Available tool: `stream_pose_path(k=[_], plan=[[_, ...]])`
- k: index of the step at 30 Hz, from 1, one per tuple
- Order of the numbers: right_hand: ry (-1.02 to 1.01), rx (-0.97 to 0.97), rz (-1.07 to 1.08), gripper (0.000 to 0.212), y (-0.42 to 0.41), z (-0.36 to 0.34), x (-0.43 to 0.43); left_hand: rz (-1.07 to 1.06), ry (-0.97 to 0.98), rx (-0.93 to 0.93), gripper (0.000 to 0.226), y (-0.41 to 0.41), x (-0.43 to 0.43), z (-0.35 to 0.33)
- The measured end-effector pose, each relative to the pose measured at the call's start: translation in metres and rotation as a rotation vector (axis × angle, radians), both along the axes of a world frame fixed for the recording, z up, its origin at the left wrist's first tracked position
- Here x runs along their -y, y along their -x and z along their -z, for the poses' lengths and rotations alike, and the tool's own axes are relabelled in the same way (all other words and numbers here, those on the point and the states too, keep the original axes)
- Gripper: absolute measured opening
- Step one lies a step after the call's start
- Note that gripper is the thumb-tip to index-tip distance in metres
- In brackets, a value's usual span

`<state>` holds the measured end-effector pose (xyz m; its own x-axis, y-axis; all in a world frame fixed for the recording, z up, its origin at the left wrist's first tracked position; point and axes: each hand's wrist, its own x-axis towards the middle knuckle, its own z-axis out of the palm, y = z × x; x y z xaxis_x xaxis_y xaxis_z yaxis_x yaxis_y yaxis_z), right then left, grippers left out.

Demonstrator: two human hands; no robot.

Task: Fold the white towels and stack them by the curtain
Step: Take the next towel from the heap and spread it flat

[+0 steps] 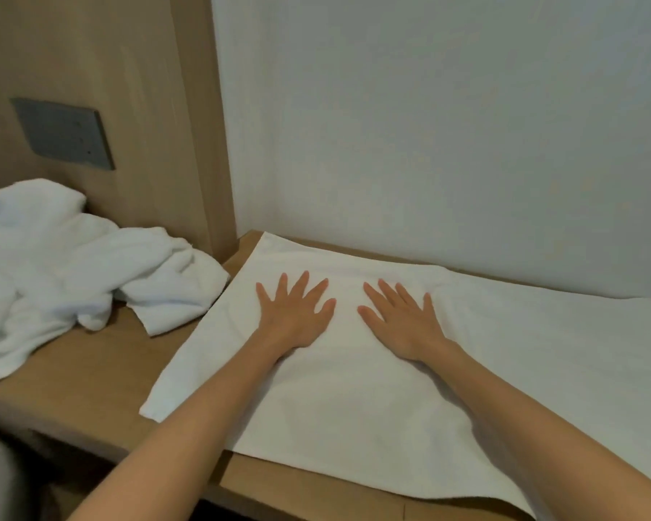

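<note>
My left hand [297, 314] and right hand [403, 321] press flat, fingers spread, smoothing the towel [354, 400] for folding.

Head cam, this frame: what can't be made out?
Flat white towel on the wooden counter: right end cut off by the frame edge, head view.
Crumpled white towel pile: cut by the left edge; folds hide how many towels.
Grey wall panel: too blurred to tell switches from sockets.
Curtain and any stack: out of frame.
Towel under the flat left hand and right hand: hidden by the palms.
</note>
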<state>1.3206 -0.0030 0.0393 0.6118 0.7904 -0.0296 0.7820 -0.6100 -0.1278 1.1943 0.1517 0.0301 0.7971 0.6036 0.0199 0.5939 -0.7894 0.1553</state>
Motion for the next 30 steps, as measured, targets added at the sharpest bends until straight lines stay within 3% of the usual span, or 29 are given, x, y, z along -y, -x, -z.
stream_pose_path(k=[10, 16, 23, 30], plan=[[0.026, -0.056, -0.001, 0.057, 0.029, -0.013, 0.059, 0.012, 0.076, -0.064, 0.06, 0.036, 0.035, -0.016], [-0.243, 0.12, -0.025, 0.045, 0.028, -0.041, 0.022, -0.013, 0.085, -0.042, 0.057, 0.009, 0.035, -0.031], [-0.051, 0.049, -0.063, 0.052, 0.008, -0.012, -0.032, -0.147, 0.055, -0.033, 0.072, -0.021, 0.005, -0.016], [-0.014, 0.023, 0.009, 0.06, -0.019, 0.003, -0.054, -0.182, 0.078, -0.022, 0.079, -0.032, -0.052, -0.019]])
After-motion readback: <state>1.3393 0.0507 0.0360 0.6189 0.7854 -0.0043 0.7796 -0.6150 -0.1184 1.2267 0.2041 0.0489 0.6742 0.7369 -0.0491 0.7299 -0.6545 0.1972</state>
